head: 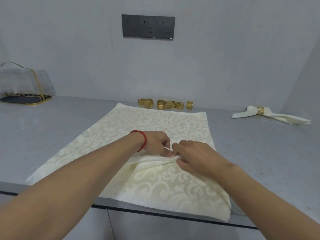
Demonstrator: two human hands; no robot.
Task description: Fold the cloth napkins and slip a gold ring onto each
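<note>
Your left hand point(156, 142) and right hand point(192, 155) met at the middle of the cream patterned napkin point(173, 125), which lay spread on the grey bench point(52, 132) with its near edge hanging over the front. Each grip was curled and pinching a raised ridge of cloth, fingertips almost touching. At twelve o'clock from your hands, just beyond the napkin's far edge, sat a row of loose gold rings point(165, 104). At two o'clock, well apart, lay a finished napkin point(277, 116) already wearing its ring point(260, 110). At ten o'clock stood a gold-framed holder point(24, 84).
</note>
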